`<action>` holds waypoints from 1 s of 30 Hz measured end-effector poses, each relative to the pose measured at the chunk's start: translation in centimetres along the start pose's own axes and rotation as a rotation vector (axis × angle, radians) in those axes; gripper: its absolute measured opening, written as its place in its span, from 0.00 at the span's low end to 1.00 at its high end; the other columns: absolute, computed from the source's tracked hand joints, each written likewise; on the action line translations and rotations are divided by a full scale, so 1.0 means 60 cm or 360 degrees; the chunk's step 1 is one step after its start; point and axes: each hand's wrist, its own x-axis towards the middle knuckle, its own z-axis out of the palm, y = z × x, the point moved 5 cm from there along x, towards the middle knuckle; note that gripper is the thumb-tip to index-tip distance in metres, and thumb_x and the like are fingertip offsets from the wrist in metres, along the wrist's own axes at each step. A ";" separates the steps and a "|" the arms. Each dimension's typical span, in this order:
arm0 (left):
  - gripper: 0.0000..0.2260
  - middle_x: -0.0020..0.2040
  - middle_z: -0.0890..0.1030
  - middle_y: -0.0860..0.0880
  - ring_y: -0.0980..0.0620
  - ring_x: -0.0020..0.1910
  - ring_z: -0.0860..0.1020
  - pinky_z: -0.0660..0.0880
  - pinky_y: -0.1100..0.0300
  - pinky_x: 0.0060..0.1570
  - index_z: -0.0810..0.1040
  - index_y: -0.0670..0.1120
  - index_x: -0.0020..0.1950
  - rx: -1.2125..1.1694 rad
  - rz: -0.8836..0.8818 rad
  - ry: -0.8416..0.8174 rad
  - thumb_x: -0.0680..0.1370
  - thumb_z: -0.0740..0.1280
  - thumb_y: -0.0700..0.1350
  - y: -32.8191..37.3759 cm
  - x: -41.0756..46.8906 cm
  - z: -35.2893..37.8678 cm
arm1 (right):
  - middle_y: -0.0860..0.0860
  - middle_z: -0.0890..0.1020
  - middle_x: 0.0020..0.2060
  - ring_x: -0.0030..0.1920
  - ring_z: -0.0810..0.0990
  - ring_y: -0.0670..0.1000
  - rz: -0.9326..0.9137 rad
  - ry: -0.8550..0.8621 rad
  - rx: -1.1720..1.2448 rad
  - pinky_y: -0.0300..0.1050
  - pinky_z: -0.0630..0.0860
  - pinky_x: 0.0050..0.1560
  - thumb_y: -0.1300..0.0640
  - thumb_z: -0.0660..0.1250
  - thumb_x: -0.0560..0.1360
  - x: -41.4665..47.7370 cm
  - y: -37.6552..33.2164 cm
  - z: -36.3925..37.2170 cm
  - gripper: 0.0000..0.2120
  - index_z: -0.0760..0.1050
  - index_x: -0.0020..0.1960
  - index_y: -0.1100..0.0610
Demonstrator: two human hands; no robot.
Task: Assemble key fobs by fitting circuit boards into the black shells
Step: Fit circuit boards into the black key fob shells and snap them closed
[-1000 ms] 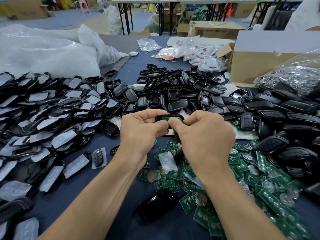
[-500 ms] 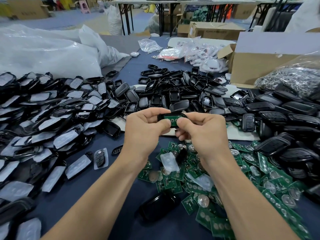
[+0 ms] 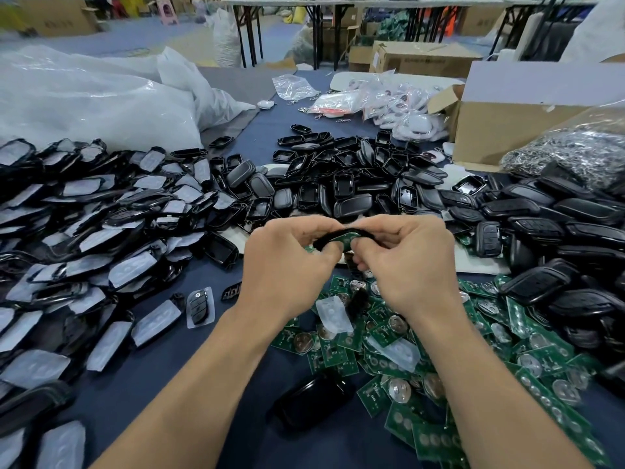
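Both hands meet above the table's middle around one black shell (image 3: 341,235) with a green circuit board showing inside it. My left hand (image 3: 287,265) pinches the shell's left end with thumb and fingers. My right hand (image 3: 406,262) grips its right end, thumb on the board. Below the hands lies a heap of green circuit boards (image 3: 439,360) with round coin cells. A pile of empty black shells (image 3: 338,184) lies just beyond the hands.
Shells with white film (image 3: 84,225) cover the left side. Closed black fobs (image 3: 558,225) are stacked at the right. One black fob (image 3: 314,397) lies near the front. A cardboard box (image 3: 507,123), a bag of metal rings (image 3: 575,150) and white plastic bags (image 3: 84,106) stand at the back.
The hands stayed together at the same spot. The shell has tilted flatter between the fingers, and my right thumb has shifted over the board.
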 end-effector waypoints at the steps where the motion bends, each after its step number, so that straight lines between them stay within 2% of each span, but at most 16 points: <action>1: 0.12 0.42 0.87 0.63 0.63 0.45 0.85 0.83 0.57 0.52 0.87 0.61 0.49 -0.0029 0.0008 0.0009 0.72 0.76 0.44 0.003 -0.001 0.000 | 0.44 0.87 0.34 0.33 0.86 0.44 -0.0038 0.0006 -0.0021 0.43 0.84 0.39 0.67 0.75 0.71 -0.001 -0.003 0.000 0.14 0.87 0.44 0.47; 4: 0.20 0.41 0.87 0.63 0.61 0.44 0.86 0.84 0.55 0.50 0.85 0.65 0.49 -0.0202 -0.0056 0.0033 0.73 0.79 0.38 -0.001 0.001 -0.002 | 0.48 0.87 0.33 0.33 0.86 0.48 0.0020 0.0045 0.0174 0.46 0.84 0.37 0.66 0.76 0.70 0.001 -0.001 -0.002 0.14 0.86 0.42 0.46; 6: 0.15 0.42 0.88 0.57 0.57 0.44 0.87 0.83 0.55 0.51 0.88 0.58 0.48 -0.0343 -0.0157 -0.0021 0.72 0.79 0.36 -0.009 0.006 0.001 | 0.52 0.86 0.32 0.31 0.85 0.50 0.0139 0.0016 0.0374 0.44 0.82 0.35 0.68 0.77 0.70 0.004 0.005 -0.001 0.11 0.86 0.43 0.51; 8: 0.12 0.41 0.88 0.53 0.56 0.42 0.87 0.82 0.60 0.45 0.89 0.52 0.47 -0.0484 -0.0270 -0.0111 0.73 0.78 0.35 -0.013 0.007 0.007 | 0.55 0.86 0.32 0.29 0.81 0.51 0.0275 -0.0036 0.0582 0.40 0.78 0.31 0.70 0.76 0.71 0.006 0.011 0.003 0.10 0.86 0.43 0.56; 10: 0.11 0.39 0.88 0.52 0.58 0.38 0.86 0.79 0.65 0.37 0.88 0.52 0.46 -0.0553 -0.0356 -0.0168 0.73 0.78 0.35 -0.013 0.007 0.011 | 0.56 0.84 0.32 0.29 0.78 0.50 0.0385 -0.0060 0.0740 0.39 0.75 0.30 0.72 0.74 0.73 0.006 0.018 0.007 0.09 0.85 0.43 0.59; 13: 0.10 0.38 0.88 0.50 0.58 0.36 0.84 0.78 0.66 0.33 0.88 0.51 0.45 -0.0641 -0.0420 -0.0158 0.73 0.77 0.35 -0.015 0.007 0.012 | 0.57 0.82 0.33 0.28 0.76 0.49 0.0483 -0.0071 0.0899 0.38 0.73 0.29 0.72 0.72 0.74 0.005 0.020 0.012 0.07 0.84 0.46 0.62; 16: 0.08 0.38 0.88 0.50 0.57 0.36 0.84 0.77 0.65 0.33 0.88 0.47 0.48 -0.0665 -0.0481 -0.0120 0.74 0.77 0.35 -0.020 0.009 0.010 | 0.57 0.82 0.33 0.29 0.77 0.50 0.0472 -0.0101 0.0895 0.38 0.74 0.30 0.73 0.71 0.75 0.004 0.017 0.016 0.09 0.83 0.47 0.61; 20: 0.09 0.38 0.88 0.50 0.56 0.36 0.84 0.79 0.64 0.35 0.87 0.49 0.46 -0.0634 -0.0485 -0.0124 0.73 0.78 0.35 -0.020 0.008 0.010 | 0.56 0.83 0.32 0.31 0.77 0.51 0.0383 -0.0094 0.0711 0.39 0.75 0.31 0.72 0.72 0.74 0.002 0.013 0.016 0.08 0.83 0.44 0.60; 25: 0.09 0.38 0.88 0.50 0.56 0.36 0.85 0.79 0.65 0.35 0.88 0.50 0.45 -0.0621 -0.0485 -0.0143 0.73 0.78 0.35 -0.018 0.006 0.013 | 0.55 0.80 0.29 0.28 0.75 0.49 0.0422 -0.0090 0.0769 0.39 0.73 0.29 0.75 0.70 0.72 0.003 0.013 0.017 0.11 0.83 0.40 0.60; 30: 0.09 0.38 0.88 0.49 0.55 0.38 0.86 0.78 0.65 0.35 0.89 0.49 0.46 -0.0579 -0.0425 -0.0156 0.73 0.78 0.35 -0.013 0.002 0.013 | 0.55 0.79 0.29 0.28 0.74 0.49 0.0403 -0.0033 0.0703 0.39 0.71 0.29 0.73 0.71 0.72 0.003 0.018 0.016 0.11 0.83 0.38 0.59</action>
